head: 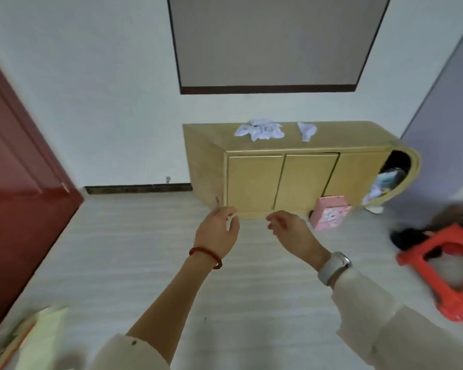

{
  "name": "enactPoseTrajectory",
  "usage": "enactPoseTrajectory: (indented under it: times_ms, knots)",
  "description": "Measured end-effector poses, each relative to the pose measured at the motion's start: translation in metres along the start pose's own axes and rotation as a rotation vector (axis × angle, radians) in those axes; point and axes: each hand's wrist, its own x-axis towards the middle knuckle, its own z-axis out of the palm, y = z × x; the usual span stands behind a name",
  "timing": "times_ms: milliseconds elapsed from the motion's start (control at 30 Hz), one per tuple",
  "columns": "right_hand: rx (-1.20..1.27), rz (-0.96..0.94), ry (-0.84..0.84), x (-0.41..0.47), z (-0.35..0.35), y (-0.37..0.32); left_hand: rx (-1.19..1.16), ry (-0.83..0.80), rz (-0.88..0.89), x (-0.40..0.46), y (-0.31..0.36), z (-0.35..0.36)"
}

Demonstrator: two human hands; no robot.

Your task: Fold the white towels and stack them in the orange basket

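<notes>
1. The left hand [217, 231] is raised in front of the cabinet [254, 180], fingers loosely spread and holding nothing; a red bracelet [206, 255] circles the wrist.
2. The right hand [292, 231] hangs beside it, fingers relaxed and slightly bent, empty; a watch [334, 267] sits above the pale sleeve [390, 327].
3. Crumpled white towels [261, 129] lie on the cabinet top, a smaller towel [307, 130] just apart to their right.
4. The orange object [449, 276] on the floor at right is blurred and cut by the frame edge; it may be a stool rather than a basket.
5. A pink box [330, 213] stands against the cabinet base.
6. The cabinet's rounded end compartment [390, 177] holds items too smeared to identify.
</notes>
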Motion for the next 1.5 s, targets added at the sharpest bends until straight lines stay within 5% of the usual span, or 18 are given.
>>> enactPoseTrajectory:
  times_ms: [333, 800, 1200, 1367, 1500]
  knots:
    - [0.014, 0.154, 0.196, 0.204, -0.124, 0.124, -0.025, -0.17, 0.18, 0.252, 0.061, 0.161]
    - [0.02, 0.344, 0.242, 0.538, -0.258, 0.254, -0.016, -0.374, 0.111, 0.613, 0.087, 0.36]
    - [0.029, 0.34, -0.033, 0.777, -0.292, 0.444, 0.048, -0.395, -0.356, 0.795, 0.061, 0.595]
    - [0.041, 0.317, -0.14, 0.835, -0.289, 0.483, 0.222, -0.354, -0.423, 0.837, 0.047, 0.639]
    - [-0.036, 0.22, -0.208, 0.873, -0.283, 0.491, 0.096, -0.264, -0.415, 0.857, 0.041, 0.634]
